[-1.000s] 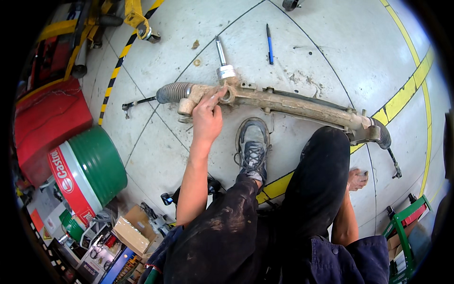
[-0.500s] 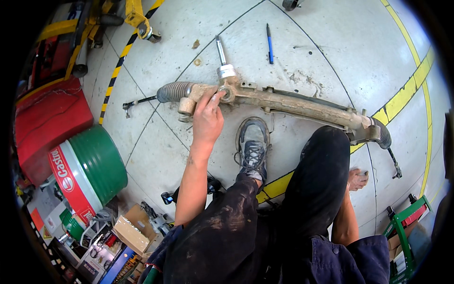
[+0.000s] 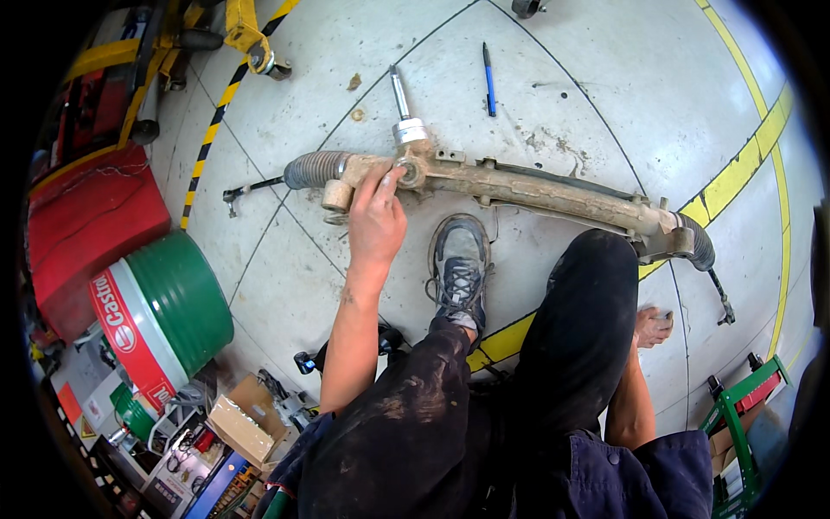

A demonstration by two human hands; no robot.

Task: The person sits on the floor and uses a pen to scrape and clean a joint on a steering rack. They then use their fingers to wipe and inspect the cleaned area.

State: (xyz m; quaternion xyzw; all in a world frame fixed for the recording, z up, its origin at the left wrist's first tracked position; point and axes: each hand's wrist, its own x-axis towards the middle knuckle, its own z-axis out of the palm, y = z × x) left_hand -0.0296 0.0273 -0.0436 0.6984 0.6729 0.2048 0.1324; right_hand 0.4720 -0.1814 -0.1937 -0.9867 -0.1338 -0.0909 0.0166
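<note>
A dirty steering rack (image 3: pixel 536 187) lies across the floor in front of me, with a rubber bellows boot and a tie rod at each end. Its bright pinion shaft (image 3: pixel 399 95) points away from me. My left hand (image 3: pixel 379 216) is on the housing beside the round port (image 3: pixel 408 173) at the pinion's base, fingers bent against the metal. What lies under the fingertips is hidden. Beyond my raised right knee, my right hand (image 3: pixel 653 328) hangs with curled fingers, and nothing shows in it.
A blue pen (image 3: pixel 489 82) lies on the floor past the rack. At left stand a green, white and red drum (image 3: pixel 169 311), a red cabinet (image 3: pixel 95 225) and a yellow wheeled frame (image 3: pixel 245 30). A cardboard box (image 3: pixel 246 424) is at lower left, a green metal frame (image 3: pixel 735 424) at lower right.
The whole scene has shifted very slightly left in view. My left hand stays on the housing near the port, and the right hand keeps its place.
</note>
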